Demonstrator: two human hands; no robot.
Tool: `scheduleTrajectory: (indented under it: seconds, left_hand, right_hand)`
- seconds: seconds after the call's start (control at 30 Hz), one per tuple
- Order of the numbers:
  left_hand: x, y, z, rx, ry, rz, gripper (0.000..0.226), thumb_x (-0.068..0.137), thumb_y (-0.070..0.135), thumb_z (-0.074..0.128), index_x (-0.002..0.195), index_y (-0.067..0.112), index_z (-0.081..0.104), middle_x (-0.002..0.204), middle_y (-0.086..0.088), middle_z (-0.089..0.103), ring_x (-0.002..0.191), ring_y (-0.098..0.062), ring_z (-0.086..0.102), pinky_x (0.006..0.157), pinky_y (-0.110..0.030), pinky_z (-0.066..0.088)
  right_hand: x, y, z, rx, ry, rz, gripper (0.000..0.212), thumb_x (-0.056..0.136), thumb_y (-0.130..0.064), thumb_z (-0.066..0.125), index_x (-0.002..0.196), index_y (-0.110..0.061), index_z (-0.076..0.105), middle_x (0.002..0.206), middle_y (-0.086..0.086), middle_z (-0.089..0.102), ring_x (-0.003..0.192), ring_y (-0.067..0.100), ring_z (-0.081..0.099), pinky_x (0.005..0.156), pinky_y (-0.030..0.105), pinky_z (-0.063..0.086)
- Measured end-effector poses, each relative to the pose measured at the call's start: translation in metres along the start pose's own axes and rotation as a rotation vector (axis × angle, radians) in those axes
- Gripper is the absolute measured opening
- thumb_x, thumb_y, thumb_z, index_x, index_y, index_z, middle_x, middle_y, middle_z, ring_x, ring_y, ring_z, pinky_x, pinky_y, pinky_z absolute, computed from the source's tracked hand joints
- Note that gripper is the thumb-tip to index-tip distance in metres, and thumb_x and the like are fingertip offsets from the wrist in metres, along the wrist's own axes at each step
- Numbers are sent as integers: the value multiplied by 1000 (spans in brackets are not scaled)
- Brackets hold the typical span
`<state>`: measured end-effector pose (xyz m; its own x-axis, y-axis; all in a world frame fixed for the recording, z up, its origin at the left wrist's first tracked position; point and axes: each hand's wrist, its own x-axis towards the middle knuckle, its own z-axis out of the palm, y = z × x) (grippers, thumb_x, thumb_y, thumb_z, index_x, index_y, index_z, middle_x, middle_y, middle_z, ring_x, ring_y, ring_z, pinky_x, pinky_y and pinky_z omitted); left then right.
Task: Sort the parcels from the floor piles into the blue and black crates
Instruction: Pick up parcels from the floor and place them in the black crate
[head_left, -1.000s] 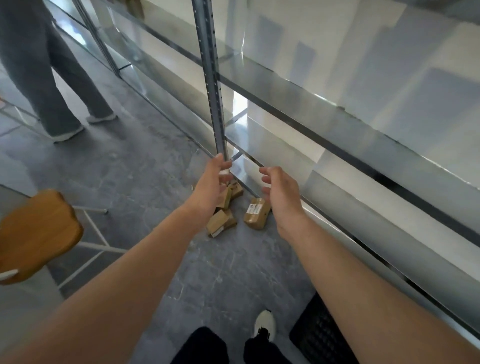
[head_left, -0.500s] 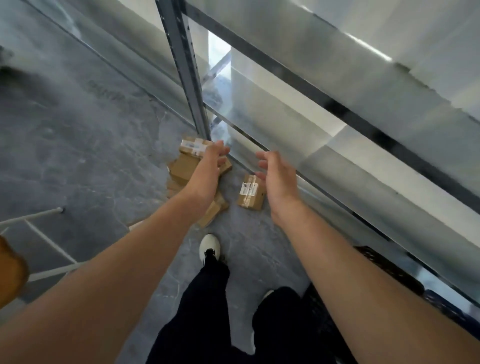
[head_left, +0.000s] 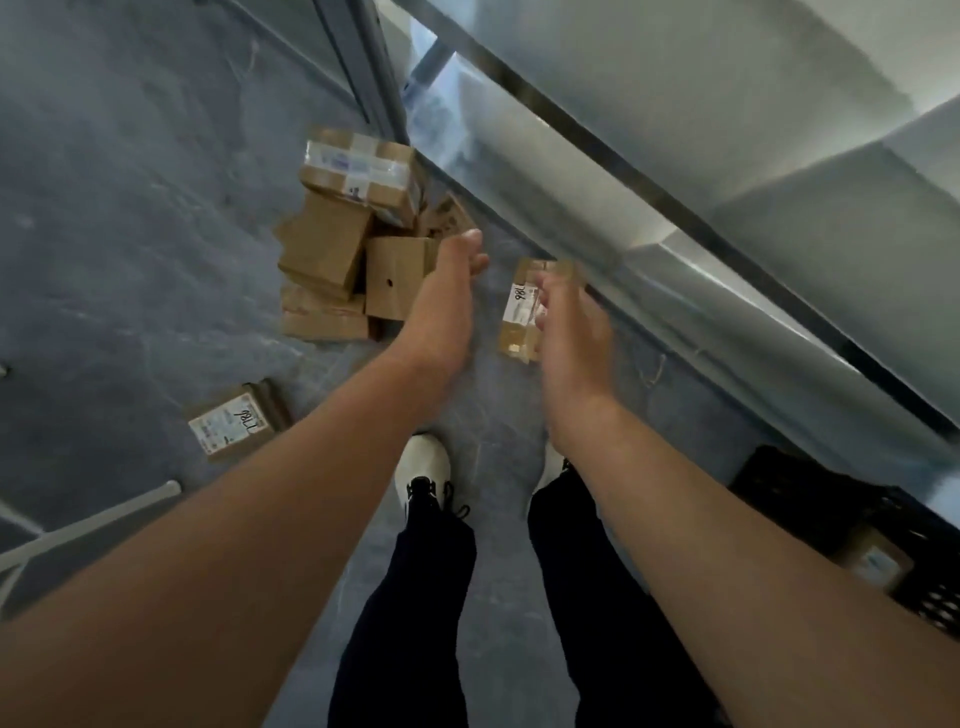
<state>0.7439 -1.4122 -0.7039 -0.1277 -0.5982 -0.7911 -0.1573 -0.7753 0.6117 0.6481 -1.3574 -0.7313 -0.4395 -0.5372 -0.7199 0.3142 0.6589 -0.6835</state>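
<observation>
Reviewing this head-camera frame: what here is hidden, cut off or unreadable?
- Blue crate: not in the head view.
- Black plastic crate: cut off by the right edge; contents mostly hidden.
- Lone brown cardboard parcel: right side covered by the blurred right hand.
- Taped brown cardboard parcel atop the pile: label text blurred.
- Left hand: fingers mostly hidden behind it.

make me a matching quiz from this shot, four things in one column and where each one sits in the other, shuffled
Things:
1. parcel marked 98
2. parcel marked 78
3. taped parcel
4. black crate

Places:
A. far end of the pile, by the shelf post
B. alone on the floor, between the two hands
C. under the shelf edge, at the person's right
D. alone on the floor, left of the left forearm

Pairs: 1-B, 2-D, 3-A, 4-C
</observation>
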Motion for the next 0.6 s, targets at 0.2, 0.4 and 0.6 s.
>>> scheduleTrajectory:
  seconds: [0.2, 0.4, 0.6]
  left_hand:
    - [101, -85, 13, -30, 41, -133, 42, 101, 56, 39, 125, 30, 61, 133, 8, 53, 121, -10, 44, 99, -38, 29]
    - [191, -144, 27, 8, 69, -174, 52, 99, 61, 37, 123, 26, 65, 127, 4, 60, 119, -14, 51, 103, -41, 35]
    - [258, -176, 38, -14, 42, -220, 52, 101, 56, 38, 130, 19, 61, 121, 2, 58, 103, -9, 55, 71, -27, 34]
  right_hand:
    - [68, 95, 0, -110, 43, 25, 32, 108, -38, 52, 122, -25, 77, 123, -6, 77, 116, 12, 71, 108, 42, 55]
    - [143, 149, -6, -147, 76, 9, 34, 107, -40, 49, 116, -28, 80, 118, -5, 80, 112, 16, 74, 104, 43, 58]
    - [202, 182, -1, -261, 105, -16, 41, 105, -44, 47, 138, -33, 69, 132, -9, 71, 117, 4, 68, 95, 20, 56]
